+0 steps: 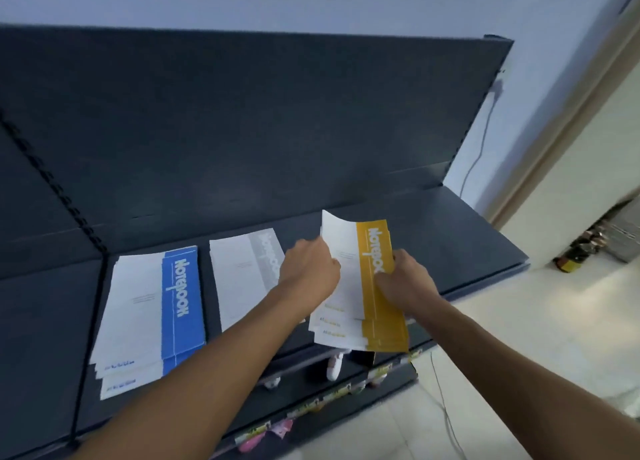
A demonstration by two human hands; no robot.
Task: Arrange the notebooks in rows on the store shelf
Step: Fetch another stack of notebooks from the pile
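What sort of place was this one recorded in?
Most likely a small shop. Dark metal display shelving with a slotted upright, stacks of matching notebooks laid side by side, and small packaged goods along the lower shelf edge.

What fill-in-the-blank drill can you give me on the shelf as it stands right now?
1. The held notebooks, pinched by the left hand and the right hand, carry a ____ band.
2. The leftmost stack on the shelf carries a ____ band.
3. The grey notebooks lie ____ the leftmost stack and the held notebooks.

Missing words: yellow; blue; between.
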